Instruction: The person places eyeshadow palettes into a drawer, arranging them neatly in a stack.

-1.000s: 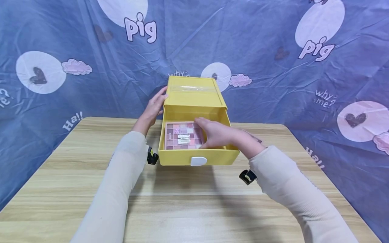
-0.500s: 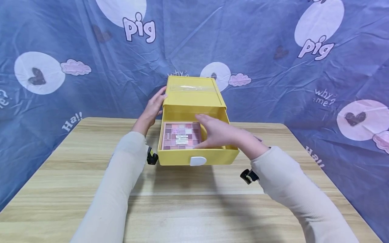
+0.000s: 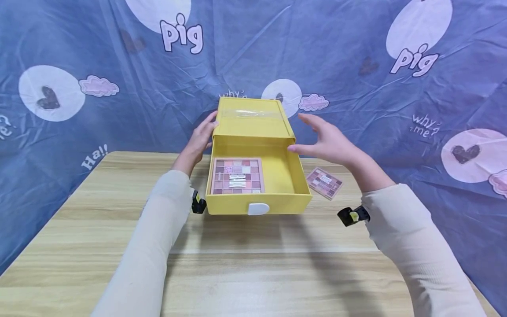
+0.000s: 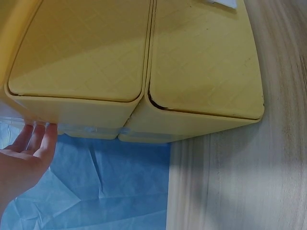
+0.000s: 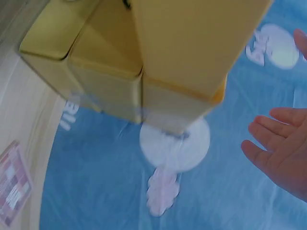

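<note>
A yellow drawer cabinet [image 3: 253,118] stands at the back of the table with its top drawer [image 3: 237,205] pulled out. In the drawer's left half lies an eyeshadow palette [image 3: 237,176] with a grid of coloured squares. My left hand [image 3: 198,143] rests on the cabinet's left side, its fingers extended against the wall in the left wrist view. Empty, my right hand [image 3: 330,141] hovers to the right of the cabinet with thumb and fingers spread. Below it, a second, smaller-looking palette [image 3: 325,182] lies on the table. In the right wrist view the fingers [image 5: 264,136] are apart from the cabinet.
The wrist views show stacked drawer tiers [image 4: 206,57] beneath the pulled-out one. A white handle [image 3: 259,209] is on the drawer's front. A blue patterned cloth [image 3: 138,88] hangs behind the wooden table [image 3: 245,277].
My right hand has left the drawer, moving up and to the right. The palette stays in the drawer, slightly left of before. The palette on the table is now uncovered. My left hand stays put.
</note>
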A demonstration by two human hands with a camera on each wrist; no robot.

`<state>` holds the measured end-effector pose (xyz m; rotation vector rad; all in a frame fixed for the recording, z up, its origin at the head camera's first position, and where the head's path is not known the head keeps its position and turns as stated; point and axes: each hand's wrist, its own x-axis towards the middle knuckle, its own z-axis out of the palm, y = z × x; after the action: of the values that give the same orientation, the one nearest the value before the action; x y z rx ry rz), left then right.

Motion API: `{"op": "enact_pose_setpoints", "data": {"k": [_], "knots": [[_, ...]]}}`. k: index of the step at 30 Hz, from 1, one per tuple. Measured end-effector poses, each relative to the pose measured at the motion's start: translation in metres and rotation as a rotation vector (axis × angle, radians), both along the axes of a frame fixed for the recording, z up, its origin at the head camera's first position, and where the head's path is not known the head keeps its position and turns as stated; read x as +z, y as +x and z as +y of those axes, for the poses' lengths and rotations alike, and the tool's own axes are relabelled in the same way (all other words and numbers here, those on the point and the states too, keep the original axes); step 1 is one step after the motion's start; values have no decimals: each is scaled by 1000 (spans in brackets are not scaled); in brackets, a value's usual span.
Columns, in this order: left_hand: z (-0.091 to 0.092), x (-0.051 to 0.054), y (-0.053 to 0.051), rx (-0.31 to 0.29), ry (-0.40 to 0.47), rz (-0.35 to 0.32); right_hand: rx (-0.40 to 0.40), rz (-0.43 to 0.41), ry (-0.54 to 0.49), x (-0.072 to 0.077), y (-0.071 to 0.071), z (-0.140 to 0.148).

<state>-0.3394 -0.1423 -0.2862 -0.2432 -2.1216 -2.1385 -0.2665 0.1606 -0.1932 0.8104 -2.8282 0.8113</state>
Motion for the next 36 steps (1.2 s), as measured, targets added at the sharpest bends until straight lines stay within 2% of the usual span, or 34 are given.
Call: {"op": "enact_pose_setpoints", "data": {"k": [7,15,25,36], "knots": [[1,0,-1,-2,0,-3,-90,-63,-113,-15,-7,31],[0,-1,-1,7,6,-18,-158,-78,-251,-48,-25,56],[0,-1,-2,-7,14,-13,-253,-216,-286,-90,-38,91],[-1,-2,-2,-4,6,-12,-327,-302,-272,-140,-50,119]]}}
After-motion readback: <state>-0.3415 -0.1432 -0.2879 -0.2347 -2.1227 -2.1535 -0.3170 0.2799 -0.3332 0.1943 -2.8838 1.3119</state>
